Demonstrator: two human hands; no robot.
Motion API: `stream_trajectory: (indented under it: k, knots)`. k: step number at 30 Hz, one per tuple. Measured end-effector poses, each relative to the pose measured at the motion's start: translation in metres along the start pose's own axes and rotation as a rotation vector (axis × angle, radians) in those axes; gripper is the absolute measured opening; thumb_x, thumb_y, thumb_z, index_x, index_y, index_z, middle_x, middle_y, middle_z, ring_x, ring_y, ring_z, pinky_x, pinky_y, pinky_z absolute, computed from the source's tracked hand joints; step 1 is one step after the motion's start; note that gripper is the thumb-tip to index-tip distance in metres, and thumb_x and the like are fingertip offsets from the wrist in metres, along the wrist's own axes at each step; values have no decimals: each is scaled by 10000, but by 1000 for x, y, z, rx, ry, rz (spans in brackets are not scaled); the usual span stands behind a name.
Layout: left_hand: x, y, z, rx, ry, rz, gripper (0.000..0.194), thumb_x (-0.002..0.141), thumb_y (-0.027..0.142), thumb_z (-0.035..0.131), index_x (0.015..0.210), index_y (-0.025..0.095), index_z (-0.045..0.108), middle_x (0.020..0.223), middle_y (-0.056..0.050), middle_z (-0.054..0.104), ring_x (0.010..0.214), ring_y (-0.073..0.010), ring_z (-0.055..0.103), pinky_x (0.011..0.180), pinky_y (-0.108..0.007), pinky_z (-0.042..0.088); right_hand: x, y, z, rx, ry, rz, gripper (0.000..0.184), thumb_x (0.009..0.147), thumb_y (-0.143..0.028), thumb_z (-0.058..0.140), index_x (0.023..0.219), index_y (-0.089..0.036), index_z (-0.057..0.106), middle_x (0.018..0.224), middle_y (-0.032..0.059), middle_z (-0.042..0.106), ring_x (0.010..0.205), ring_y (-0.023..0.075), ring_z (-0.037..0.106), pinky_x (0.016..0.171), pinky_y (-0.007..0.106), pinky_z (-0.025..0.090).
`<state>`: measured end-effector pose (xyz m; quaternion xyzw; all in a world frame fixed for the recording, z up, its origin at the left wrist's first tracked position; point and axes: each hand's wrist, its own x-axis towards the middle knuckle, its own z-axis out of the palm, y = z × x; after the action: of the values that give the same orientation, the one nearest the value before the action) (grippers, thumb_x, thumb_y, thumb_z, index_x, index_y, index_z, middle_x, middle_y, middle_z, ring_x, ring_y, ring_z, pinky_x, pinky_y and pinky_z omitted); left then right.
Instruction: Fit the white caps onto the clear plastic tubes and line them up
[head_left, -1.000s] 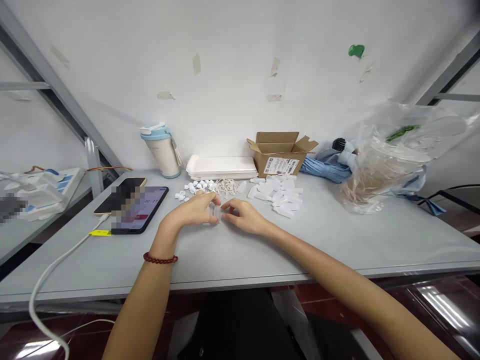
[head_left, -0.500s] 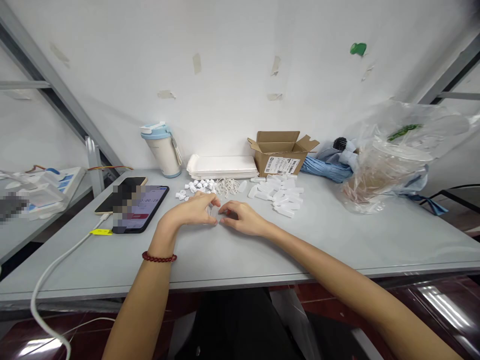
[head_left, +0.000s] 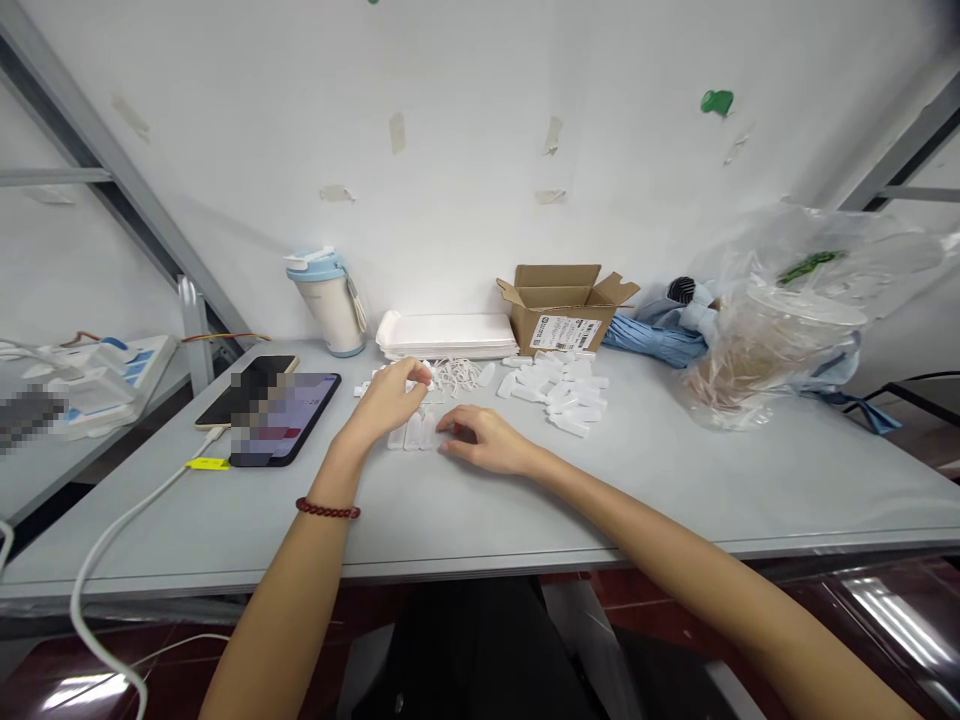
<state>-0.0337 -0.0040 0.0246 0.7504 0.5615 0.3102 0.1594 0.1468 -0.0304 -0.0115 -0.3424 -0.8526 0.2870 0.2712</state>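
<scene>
Several small translucent plastic bottles (head_left: 412, 433) lie side by side in a short row on the table. My right hand (head_left: 486, 440) rests just right of them, fingers curved and thumb apart. Its fingertips are close to the end bottle; whether they touch it I cannot tell. Farther back, my left hand (head_left: 390, 395) reaches over small white caps (head_left: 361, 388), which it partly covers. Its thumb and forefinger look apart, and no held object shows. Thin white looped pieces (head_left: 459, 374) lie just beyond its fingertips. A loose heap of more translucent bottles (head_left: 562, 385) spreads to the right.
Along the wall stand a tumbler (head_left: 330, 305), a stack of white trays (head_left: 450, 335) and an open cardboard box (head_left: 556, 310). Two phones (head_left: 289, 420) and a white cable (head_left: 142, 525) lie left. Blue cloth (head_left: 656, 335) and a bagged container (head_left: 780, 340) are at right.
My left hand has lifted off the row of bottles and moved back toward the white caps, uncovering the row. My right hand has stayed nearly in place.
</scene>
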Motion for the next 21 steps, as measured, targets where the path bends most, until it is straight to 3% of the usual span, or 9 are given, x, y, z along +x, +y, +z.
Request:
stream_trajectory:
  k: [6, 14, 21]
  knots:
    - [2, 4, 13, 58, 26, 46, 207, 753, 166, 403, 808, 187, 601, 904, -54, 691, 895, -213, 612, 815, -350, 460, 0, -1, 0, 0, -9, -1, 207, 786, -177, 620, 981, -109, 636, 955, 85, 653, 802, 146, 555, 767, 289, 438]
    - [4, 3, 13, 115, 4, 55, 291, 758, 132, 360, 828, 172, 639, 908, -59, 697, 884, -217, 611, 850, -359, 459, 0, -3, -1, 46, -12, -9, 179, 792, -154, 601, 960, -120, 652, 947, 76, 666, 782, 137, 560, 759, 281, 443]
    - [5, -3, 21, 221, -7, 97, 382, 785, 130, 328, 934, 133, 679, 1002, -96, 691, 1013, -256, 556, 917, -387, 427, 1, 0, -2, 63, 9, 15, 159, 790, -141, 594, 934, -126, 659, 928, 64, 675, 761, 127, 572, 680, 244, 431]
